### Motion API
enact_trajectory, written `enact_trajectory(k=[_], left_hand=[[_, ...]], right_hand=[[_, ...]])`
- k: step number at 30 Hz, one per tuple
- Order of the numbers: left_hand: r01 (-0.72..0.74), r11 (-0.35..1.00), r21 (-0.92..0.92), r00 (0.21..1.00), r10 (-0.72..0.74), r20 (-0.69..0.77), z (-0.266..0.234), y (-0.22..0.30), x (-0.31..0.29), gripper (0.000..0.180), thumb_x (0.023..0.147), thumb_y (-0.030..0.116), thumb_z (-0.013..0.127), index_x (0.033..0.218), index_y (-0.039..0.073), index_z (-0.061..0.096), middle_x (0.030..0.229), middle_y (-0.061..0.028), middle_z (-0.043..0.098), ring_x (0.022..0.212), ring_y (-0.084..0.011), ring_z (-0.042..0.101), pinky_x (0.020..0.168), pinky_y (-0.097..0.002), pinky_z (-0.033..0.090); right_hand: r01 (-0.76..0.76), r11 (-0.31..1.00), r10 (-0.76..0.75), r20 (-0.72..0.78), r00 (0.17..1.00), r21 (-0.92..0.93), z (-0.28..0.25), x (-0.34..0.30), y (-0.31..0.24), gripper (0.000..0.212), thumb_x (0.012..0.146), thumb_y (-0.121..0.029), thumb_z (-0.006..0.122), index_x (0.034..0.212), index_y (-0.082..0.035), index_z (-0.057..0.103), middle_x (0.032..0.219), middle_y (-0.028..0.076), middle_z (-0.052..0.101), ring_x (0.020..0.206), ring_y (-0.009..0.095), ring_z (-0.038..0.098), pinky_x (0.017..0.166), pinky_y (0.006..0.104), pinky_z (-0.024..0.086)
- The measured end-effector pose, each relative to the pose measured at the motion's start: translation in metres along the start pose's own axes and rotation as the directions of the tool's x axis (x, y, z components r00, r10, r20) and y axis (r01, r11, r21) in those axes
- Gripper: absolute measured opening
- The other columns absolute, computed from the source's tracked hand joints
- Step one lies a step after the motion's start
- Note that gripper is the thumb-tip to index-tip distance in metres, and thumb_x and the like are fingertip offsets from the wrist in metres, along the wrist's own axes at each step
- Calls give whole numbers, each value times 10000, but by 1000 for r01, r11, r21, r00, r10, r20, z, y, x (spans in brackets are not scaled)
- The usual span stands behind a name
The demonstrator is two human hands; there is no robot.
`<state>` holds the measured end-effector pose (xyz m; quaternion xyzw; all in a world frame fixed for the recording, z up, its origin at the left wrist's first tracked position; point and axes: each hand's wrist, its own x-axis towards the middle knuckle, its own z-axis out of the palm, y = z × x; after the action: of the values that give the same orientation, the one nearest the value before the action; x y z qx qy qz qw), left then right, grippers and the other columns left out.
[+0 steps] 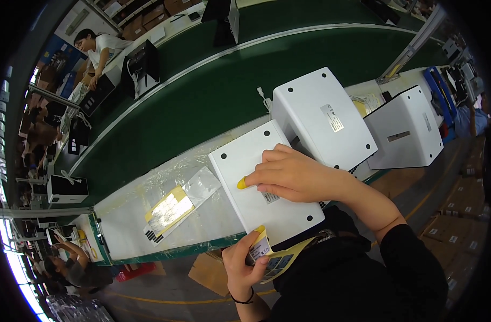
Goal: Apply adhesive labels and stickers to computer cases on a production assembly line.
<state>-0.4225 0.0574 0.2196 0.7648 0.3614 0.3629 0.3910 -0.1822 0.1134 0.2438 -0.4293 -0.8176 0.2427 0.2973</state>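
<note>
While the white casing (250, 201) lay beneath the loosely curled, empty right hand (296, 176), the left hand (240, 264) pinched a label sheet (280, 263) beside the casing.

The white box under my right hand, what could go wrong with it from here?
The label partly under the right hand might wrinkle or shift if that hand drags. The curled yellow sheet in the left hand sits close to the near edge of the white box and could brush against it. The neighboring white box stands close by, so pushing this one sideways might scrape the two.
</note>
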Motion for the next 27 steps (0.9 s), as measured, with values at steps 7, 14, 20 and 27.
enact_trajectory(k=[7, 14, 20, 27], left_hand=[[13, 1000, 11, 1000, -13, 5, 0, 1, -4, 464, 831, 352, 650, 1047, -58, 618, 766, -162, 654, 586, -265, 626, 568, -308, 483], [-58, 998, 31, 997, 57, 43, -4, 3, 4, 549, 797, 442, 686, 1048, -43, 625, 801, -150, 643, 614, -270, 629, 563, -319, 487], [-276, 874, 400, 926, 130, 353, 2, 36, 54, 475, 761, 421, 724, 900, -13, 588, 1135, -183, 590, 953, -320, 617, 738, -368, 513], [-307, 795, 523, 933, 142, 332, 37, 26, 80, 353, 843, 286, 666, 853, -16, 482, 1351, -257, 440, 1278, -448, 399, 1068, -564, 295]], right_hand=[[234, 867, -238, 46, 970, -440, 4, -11, -9, 297, 822, -155, 621, 1118, -175, 631, 922, -23, 598, 956, 165, 538, 932, 340, 384], [-71, 773, -33, -152, 988, -630, 3, 13, 0, 401, 852, -181, 600, 1251, -161, 566, 1467, 91, 357, 1335, 300, 350, 1104, 454, 272], [-322, 947, 312, -243, 919, -3, -10, -4, -4, 560, 901, -65, 552, 1409, -49, 319, 1492, 160, 254, 1367, 322, 291, 1121, 402, 251], [-177, 354, 681, -124, 722, 918, 16, -47, -26, 631, 956, -35, 471, 1453, -14, 83, 1508, 172, 202, 1369, 227, 292, 1109, 340, 271]])
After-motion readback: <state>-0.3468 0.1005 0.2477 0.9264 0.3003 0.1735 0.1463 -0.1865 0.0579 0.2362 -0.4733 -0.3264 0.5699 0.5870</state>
